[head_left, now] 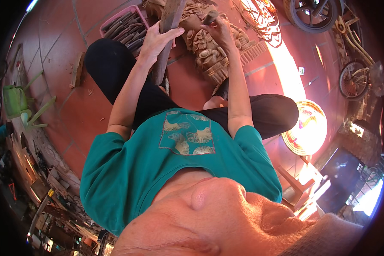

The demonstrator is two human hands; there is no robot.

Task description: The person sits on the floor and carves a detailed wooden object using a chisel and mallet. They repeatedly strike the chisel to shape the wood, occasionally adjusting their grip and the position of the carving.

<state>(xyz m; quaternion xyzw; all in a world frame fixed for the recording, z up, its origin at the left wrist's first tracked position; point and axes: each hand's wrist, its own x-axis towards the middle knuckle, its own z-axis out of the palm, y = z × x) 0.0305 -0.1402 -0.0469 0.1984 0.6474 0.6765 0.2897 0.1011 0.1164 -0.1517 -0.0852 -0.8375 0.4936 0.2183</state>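
My left hand [155,45] is closed round a long, dark length of wood [171,17], its thumb stretched across the face. The wood slants from the top edge down between my legs. My right hand [221,33] grips a short, dark, blunt-ended wooden piece [210,17]; the rest of that piece cannot be made out. Below and around the right hand lies a carved wooden panel [211,55] with deep relief of rounded, scale-like shapes. To the left of the long wood, a pink basket [101,30] holds several dark, slim-handled tools [126,27].
A small wood offcut [77,70] lies on the red tiled floor [72,123]. On the left stands a green chair [15,101]. A round woven hat [306,128] is on the right in bright sunlight, with wheels [313,15] beyond at upper right.
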